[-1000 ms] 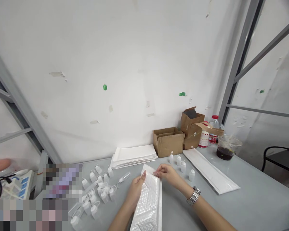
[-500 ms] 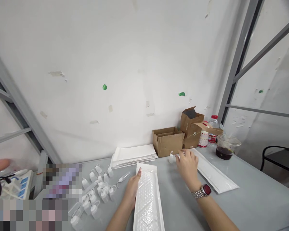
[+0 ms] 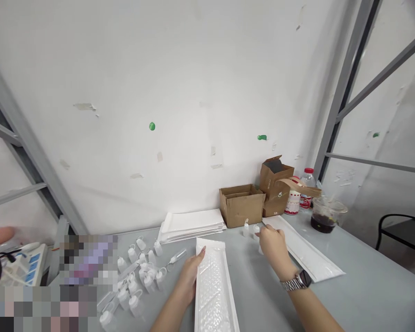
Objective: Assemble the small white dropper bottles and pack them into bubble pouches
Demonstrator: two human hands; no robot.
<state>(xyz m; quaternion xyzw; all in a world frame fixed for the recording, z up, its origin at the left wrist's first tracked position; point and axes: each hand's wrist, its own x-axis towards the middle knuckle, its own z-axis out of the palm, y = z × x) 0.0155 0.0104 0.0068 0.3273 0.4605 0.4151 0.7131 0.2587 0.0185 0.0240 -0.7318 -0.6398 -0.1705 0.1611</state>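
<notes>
A long white bubble mailer [image 3: 214, 286] lies flat on the grey table [image 3: 366, 295], pointing away from me. My left hand [image 3: 190, 276] rests along its left edge, fingers straight and pressed against it. My right hand [image 3: 274, 246], with a metal watch at the wrist, reaches to a small group of white dropper bottles [image 3: 251, 229] just right of the mailer's far end. Its fingers curl down over one or more of them; whether they grip anything is hidden.
Several more white dropper bottles [image 3: 138, 276] lie scattered at the left. A stack of white mailers [image 3: 192, 223] sits at the back, another mailer [image 3: 304, 251] at the right. Behind stand two cardboard boxes [image 3: 242, 203], a water bottle [image 3: 308, 182] and a plastic cup of dark liquid [image 3: 327, 212].
Both hands held the mailer's far end up a second ago. It now lies flat under my left hand, and my right hand has gone right to the small bottles.
</notes>
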